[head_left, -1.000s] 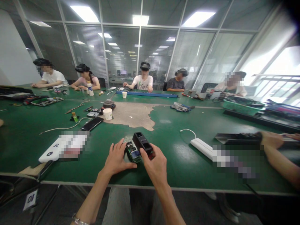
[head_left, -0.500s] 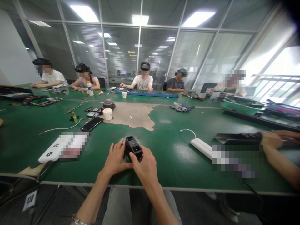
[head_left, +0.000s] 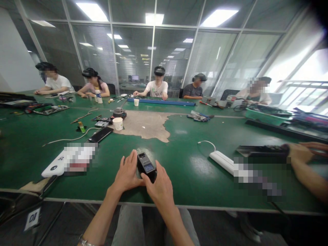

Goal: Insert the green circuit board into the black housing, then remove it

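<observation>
L hand (head_left: pixel 127 173), fingers spread, thumb out, cups near L side of small black rectangular plastic device w/ greyish screen (head_left: pixel 146 166), on green table (head_left: pixel 184 186), near edge, centre. R hand (head_left: pixel 161 181), half-open, grips its R side.

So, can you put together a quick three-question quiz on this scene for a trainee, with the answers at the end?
1. True or false: the small black device is between the left hand and the right hand.

2. Where does the black phone lie?
A) To the right of both hands
B) To the left of both hands
C) Between the hands

3. Fill in the colour: the plastic basket over on the right is ____.

Key: 1 true; 2 B; 3 green.
</observation>
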Tool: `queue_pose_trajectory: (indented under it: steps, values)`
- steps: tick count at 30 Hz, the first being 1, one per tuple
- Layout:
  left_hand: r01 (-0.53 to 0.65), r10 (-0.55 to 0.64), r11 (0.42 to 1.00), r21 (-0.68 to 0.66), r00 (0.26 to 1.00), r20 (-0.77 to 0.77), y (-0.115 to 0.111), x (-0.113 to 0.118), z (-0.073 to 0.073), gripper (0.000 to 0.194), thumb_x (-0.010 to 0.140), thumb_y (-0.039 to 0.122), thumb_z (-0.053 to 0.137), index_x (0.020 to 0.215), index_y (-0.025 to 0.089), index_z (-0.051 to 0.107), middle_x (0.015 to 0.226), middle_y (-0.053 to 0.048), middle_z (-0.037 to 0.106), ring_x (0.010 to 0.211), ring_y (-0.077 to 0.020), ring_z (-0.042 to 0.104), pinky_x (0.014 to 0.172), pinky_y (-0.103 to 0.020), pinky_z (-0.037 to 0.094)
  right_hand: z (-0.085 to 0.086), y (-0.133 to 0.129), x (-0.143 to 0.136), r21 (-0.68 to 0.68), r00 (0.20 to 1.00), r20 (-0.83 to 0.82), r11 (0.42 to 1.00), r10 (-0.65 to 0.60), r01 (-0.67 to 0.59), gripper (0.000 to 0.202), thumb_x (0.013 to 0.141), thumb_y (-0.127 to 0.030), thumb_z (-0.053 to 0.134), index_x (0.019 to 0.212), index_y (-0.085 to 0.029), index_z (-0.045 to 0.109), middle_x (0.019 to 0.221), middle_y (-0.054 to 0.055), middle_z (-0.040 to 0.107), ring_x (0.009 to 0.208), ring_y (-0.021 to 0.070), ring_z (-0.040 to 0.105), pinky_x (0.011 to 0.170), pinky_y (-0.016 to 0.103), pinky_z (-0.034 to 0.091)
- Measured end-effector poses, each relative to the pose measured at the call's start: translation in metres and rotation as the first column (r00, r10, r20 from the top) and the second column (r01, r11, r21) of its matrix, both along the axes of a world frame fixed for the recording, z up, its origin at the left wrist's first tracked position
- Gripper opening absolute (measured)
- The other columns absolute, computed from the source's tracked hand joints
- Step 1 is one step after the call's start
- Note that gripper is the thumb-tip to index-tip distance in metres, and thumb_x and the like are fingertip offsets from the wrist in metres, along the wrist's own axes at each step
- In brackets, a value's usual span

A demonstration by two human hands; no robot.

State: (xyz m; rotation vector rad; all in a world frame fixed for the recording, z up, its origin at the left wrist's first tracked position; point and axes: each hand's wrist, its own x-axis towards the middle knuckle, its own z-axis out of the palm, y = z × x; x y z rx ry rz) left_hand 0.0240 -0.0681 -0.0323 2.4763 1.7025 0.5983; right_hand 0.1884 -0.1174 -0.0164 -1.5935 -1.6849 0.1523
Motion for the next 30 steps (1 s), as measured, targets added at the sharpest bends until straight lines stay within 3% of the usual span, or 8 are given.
queue_pose_trajectory:
  steps: [7,12,16,23,30]
  values:
    - [-0.014,0.014,1.0,-0.008,1.0,0.018,0.0,0.001,0.001,0.119,0.065,0.056,0.065,0.152,0.012,-0.003,0.159,-0.021,0.015,0.146,-0.0338,0.018,0.118,-0.055,0.01,0.006,0.0,-0.003,0.01,0.997,-0.066,0.999,0.04,-0.04,0.034,0.083,-0.034,0.061,0.113,-0.019,0.062,0.098,0.009,0.066,0.093,0.0243,0.063,0.079,0.034,0.049]
    - [-0.014,0.014,1.0,-0.009,0.999,0.029,0.0,0.0,0.003,0.114,0.066,0.063,0.065,0.152,0.016,0.007,0.158,-0.019,0.018,0.146,-0.032,0.018,0.118,-0.055,0.01,0.02,0.002,-0.002,0.076,0.975,-0.206,0.995,0.081,-0.067,0.036,0.084,-0.034,0.061,0.116,-0.018,0.061,0.1,0.008,0.065,0.083,0.0197,0.061,0.075,0.031,0.05]
    - [-0.009,0.01,1.0,-0.017,0.999,0.038,0.0,0.0,0.003,0.122,0.057,0.077,0.066,0.149,0.015,0.018,0.158,-0.021,0.018,0.146,-0.0341,0.016,0.118,-0.056,0.01,0.026,0.006,0.016,0.12,0.961,-0.275,0.993,0.038,-0.005,0.039,0.086,-0.039,0.058,0.118,-0.018,0.061,0.103,0.01,0.066,0.079,0.0182,0.06,0.072,0.029,0.05]
    - [-0.02,0.02,1.0,-0.006,0.998,0.062,-0.001,0.002,0.006,0.12,0.052,0.081,0.067,0.146,0.018,0.025,0.158,-0.021,0.017,0.146,-0.0359,0.016,0.117,-0.057,0.011,0.004,0.016,0.063,0.077,0.974,-0.175,0.984,-0.143,0.158,0.041,0.085,-0.046,0.058,0.112,-0.016,0.063,0.102,0.012,0.066,0.091,0.0245,0.061,0.081,0.036,0.048]
    - [-0.018,0.02,0.999,-0.027,0.998,0.062,-0.001,0.002,0.007,0.12,0.051,0.082,0.066,0.144,0.017,0.028,0.158,-0.021,0.016,0.146,-0.0373,0.016,0.117,-0.058,0.011,-0.012,0.021,0.077,0.0,0.981,-0.071,0.984,-0.179,0.179,0.042,0.085,-0.045,0.055,0.112,-0.013,0.061,0.103,0.014,0.066,0.096,0.0275,0.061,0.087,0.039,0.046]
